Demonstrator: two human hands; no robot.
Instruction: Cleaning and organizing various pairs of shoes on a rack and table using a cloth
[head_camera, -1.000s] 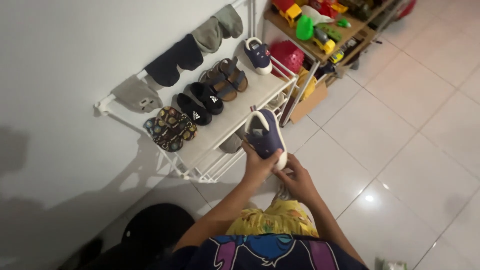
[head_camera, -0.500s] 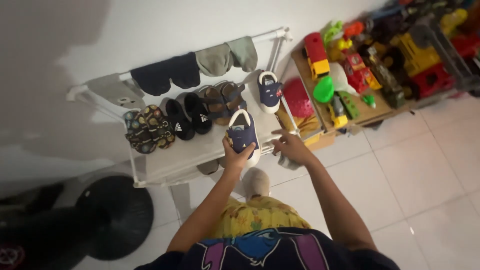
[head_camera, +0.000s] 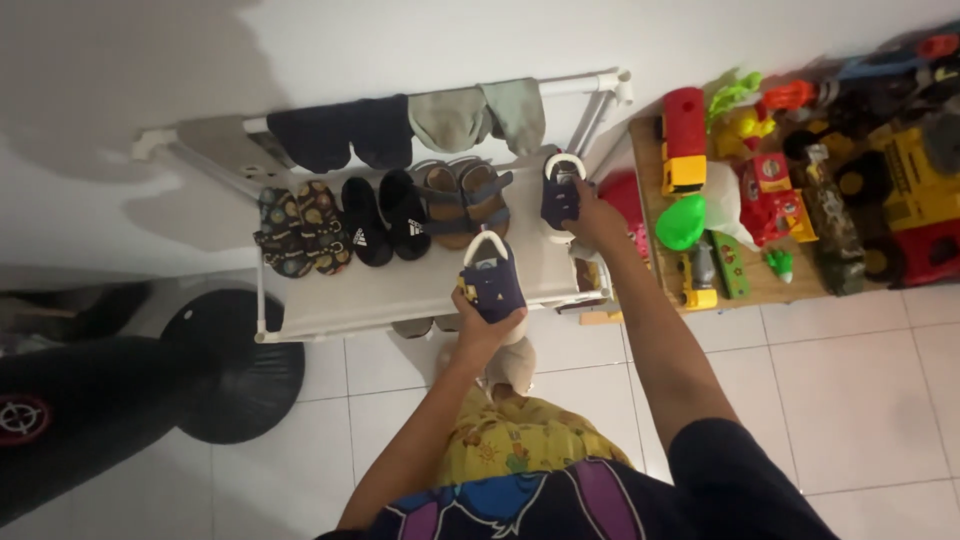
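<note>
My left hand (head_camera: 484, 328) holds a small navy shoe with a white toe (head_camera: 491, 278) above the front of a white shoe rack (head_camera: 380, 300). My right hand (head_camera: 597, 218) reaches to the rack's right end and grips the matching navy shoe (head_camera: 561, 192) that rests there. On the same shelf, from the left, lie a patterned dark pair (head_camera: 300, 228), black slides (head_camera: 385, 215) and brown strap sandals (head_camera: 465, 198).
Caps and dark cloths (head_camera: 400, 125) hang on the rack's top rail by the white wall. A wooden shelf (head_camera: 745, 290) with several toy trucks stands to the right. A round black base (head_camera: 232, 365) sits on the white tiled floor at left.
My right hand left the front of the rack and reached up to the second navy shoe at the right end. My left hand kept its shoe. The view shifted right.
</note>
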